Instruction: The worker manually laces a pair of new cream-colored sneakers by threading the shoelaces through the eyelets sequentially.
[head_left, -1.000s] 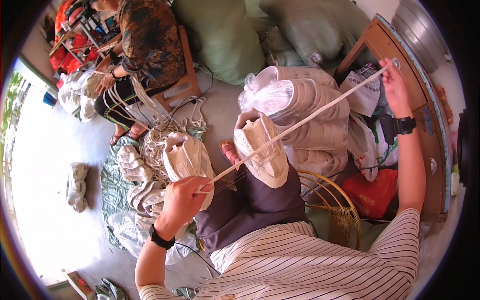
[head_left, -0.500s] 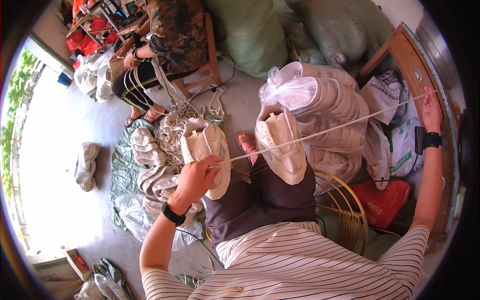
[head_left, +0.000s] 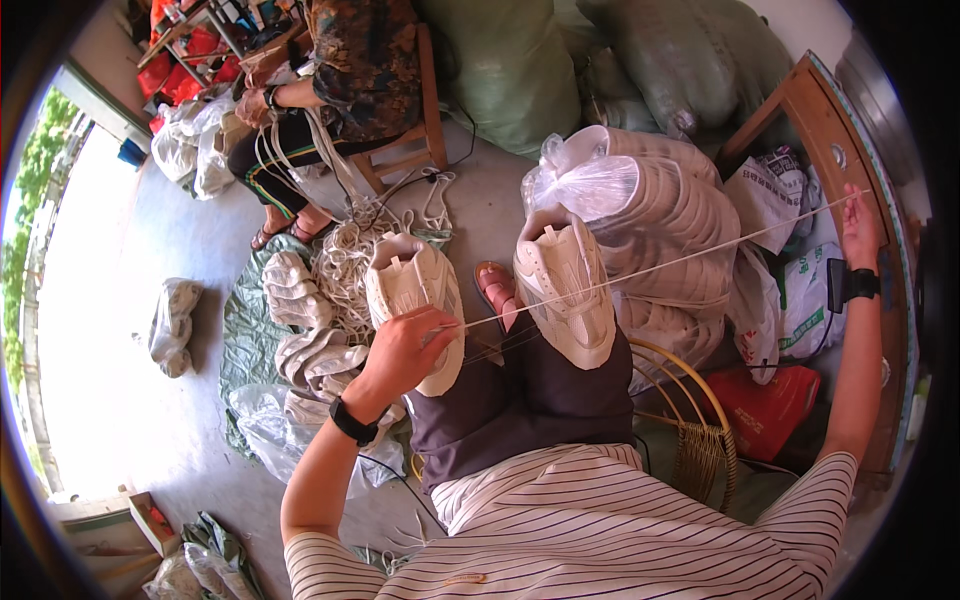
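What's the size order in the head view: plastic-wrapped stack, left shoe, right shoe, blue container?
1. Plastic-wrapped stack
2. Left shoe and right shoe: look alike; the left hand covers part of one, so not ranked
3. Blue container, smallest as seen, but it's farther away

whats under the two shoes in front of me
The left shoe and right shoe appear to rest on the dark trousers, around the knees. Their undersides and the cloth directly beneath are hidden.
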